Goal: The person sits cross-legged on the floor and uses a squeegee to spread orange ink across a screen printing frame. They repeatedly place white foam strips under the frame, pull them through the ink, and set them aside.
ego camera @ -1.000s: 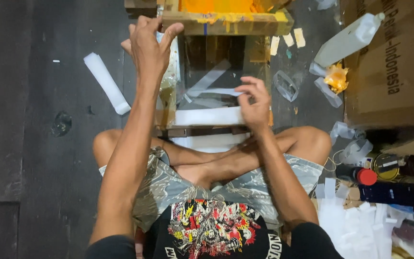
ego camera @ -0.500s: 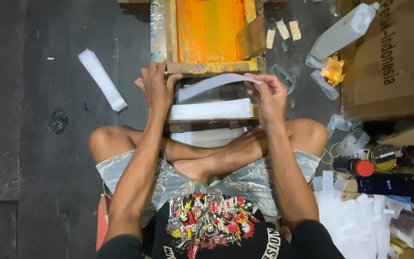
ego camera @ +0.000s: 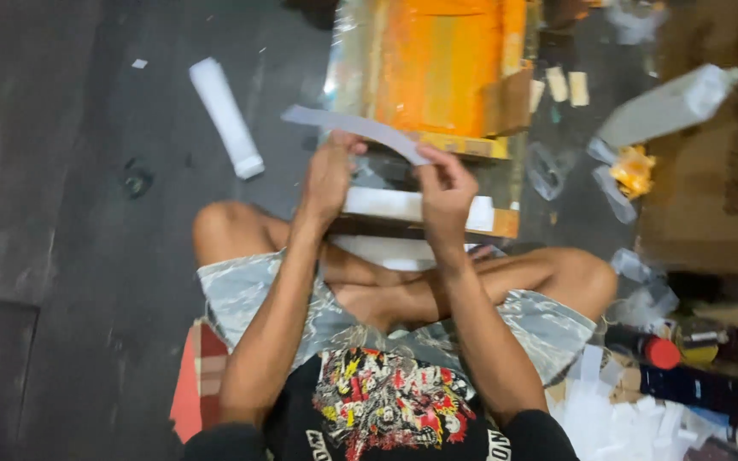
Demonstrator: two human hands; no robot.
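- Two hands hold one long pale strip [ego camera: 356, 128] up in front of the person, above the crossed legs and just before the wooden frame [ego camera: 437, 77] with its orange face;
- right hand [ego camera: 444, 192] pinches the strip's near end between thumb and fingertips; left hand [ego camera: 328, 175] is curled under the strip's middle, and whether it grips the strip or only props it I cannot tell;
- beyond the left hand the strip runs on, its far end free in the air and pointing up and to the left;
- strip looks thin, light and bendy, judging by the arc it keeps between the hands; it would likely droop or crease if pinched at one end only, so a hold at two well-separated places suits it; edges may slip through dry fingers;
- a white block [ego camera: 412, 207] lies on the frame's near rail, just beyond the right wrist; a white tube [ego camera: 226, 115] lies on the dark floor [ego camera: 70, 213], well apart to the left;
- motion blur smears the right side; the clear bags, bottle and box there are hard to make out; the frame's top is cut off; the strip's material cannot be told.
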